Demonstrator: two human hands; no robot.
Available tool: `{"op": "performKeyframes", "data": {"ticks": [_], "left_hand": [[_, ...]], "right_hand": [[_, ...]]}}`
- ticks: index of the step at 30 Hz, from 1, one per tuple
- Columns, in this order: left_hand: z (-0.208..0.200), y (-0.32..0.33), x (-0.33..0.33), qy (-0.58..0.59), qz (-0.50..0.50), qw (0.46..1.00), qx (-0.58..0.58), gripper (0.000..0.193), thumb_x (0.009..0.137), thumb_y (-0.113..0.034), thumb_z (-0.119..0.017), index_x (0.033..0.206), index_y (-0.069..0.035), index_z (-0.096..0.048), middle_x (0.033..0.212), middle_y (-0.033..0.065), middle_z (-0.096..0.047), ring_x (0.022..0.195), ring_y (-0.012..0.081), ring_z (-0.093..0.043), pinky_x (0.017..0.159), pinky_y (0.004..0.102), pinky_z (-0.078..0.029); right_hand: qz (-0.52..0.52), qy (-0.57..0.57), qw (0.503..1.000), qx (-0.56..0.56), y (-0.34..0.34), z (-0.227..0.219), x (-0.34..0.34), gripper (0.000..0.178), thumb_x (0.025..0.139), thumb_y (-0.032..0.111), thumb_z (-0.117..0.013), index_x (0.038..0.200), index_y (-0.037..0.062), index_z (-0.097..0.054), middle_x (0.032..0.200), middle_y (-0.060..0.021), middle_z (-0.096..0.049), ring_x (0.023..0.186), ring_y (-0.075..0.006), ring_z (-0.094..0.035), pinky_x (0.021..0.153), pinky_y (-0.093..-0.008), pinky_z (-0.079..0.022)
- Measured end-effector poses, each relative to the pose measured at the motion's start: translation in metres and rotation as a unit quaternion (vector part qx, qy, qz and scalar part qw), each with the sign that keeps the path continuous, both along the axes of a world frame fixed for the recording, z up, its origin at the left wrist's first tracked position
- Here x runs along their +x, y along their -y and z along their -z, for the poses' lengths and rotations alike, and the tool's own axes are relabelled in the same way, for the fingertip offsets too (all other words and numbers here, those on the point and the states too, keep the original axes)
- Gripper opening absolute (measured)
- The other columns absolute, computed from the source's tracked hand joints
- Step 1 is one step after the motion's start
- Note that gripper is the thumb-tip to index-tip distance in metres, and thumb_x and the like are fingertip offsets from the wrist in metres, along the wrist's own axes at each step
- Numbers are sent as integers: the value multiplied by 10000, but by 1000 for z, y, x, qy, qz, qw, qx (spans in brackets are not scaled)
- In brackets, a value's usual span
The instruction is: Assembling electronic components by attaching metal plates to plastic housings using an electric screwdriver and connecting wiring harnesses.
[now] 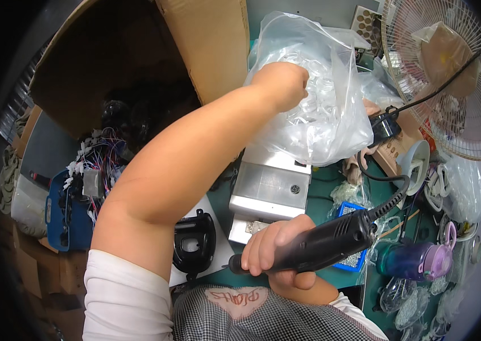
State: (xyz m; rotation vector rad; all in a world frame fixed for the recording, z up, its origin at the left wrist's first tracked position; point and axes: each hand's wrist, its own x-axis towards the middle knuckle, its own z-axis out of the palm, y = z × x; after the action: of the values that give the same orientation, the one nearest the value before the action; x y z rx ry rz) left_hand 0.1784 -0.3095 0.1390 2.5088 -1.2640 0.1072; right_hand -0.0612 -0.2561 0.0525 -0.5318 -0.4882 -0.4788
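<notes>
One black corded driver [323, 243], gripped by the right hand [277, 238], slants lengthwise, tip lower-left; the left hand [283, 85], grip unclear, overlaps a transparent bag [340, 139] of clear parts [315, 105].

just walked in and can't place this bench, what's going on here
The person's left hand is at an open clear bag of transparent parts; whether it grips any is hidden. The right hand holds a black corded tool. A black plastic part lies apart from both hands, left of a grey-and-white device.
</notes>
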Motion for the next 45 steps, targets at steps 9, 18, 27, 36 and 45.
{"op": "performKeyframes", "data": {"ticks": [9,18,27,36,45], "left_hand": [[-8,-47,-12,75,11,994,-84,155,826,-191,-632,937,-88,-661,930,99,-670,894,287,-618,783,398,-490],[-2,-4,-19,35,3,997,74,282,841,-155,-578,1108,-191,-661,1127,92,-620,1055,261,-591,853,397,-491],[-5,5,-14,89,30,981,171,311,822,-247,-677,1130,-207,-657,1171,97,-540,1126,269,-535,894,398,-482],[-9,-31,-15,-95,70,976,-185,115,821,-186,-674,895,-97,-666,1140,104,-593,1038,228,-579,879,334,-465],[-2,-162,-72,-587,101,732,-331,220,876,-176,-646,999,-19,-554,1031,112,-593,841,141,-609,607,200,-478]], "right_hand": [[23,6,999,-42,-10,8,9,613,813,495,-686,1063,6,-414,716,-92,-550,584,-206,-603,572,-348,-546],[-45,-2,999,-1,-10,11,2,642,717,395,-814,1093,37,-436,784,-93,-567,718,-195,-601,711,-361,-524],[-51,27,998,6,-5,11,7,635,724,375,-814,1106,25,-447,781,-97,-570,729,-197,-607,722,-354,-521],[-46,23,999,16,-9,10,5,629,735,345,-810,1112,3,-440,783,-111,-574,712,-206,-612,716,-361,-525],[38,-50,997,-39,-14,4,3,649,781,564,-685,1031,39,-396,690,-65,-525,515,-185,-555,517,-345,-522]]}}
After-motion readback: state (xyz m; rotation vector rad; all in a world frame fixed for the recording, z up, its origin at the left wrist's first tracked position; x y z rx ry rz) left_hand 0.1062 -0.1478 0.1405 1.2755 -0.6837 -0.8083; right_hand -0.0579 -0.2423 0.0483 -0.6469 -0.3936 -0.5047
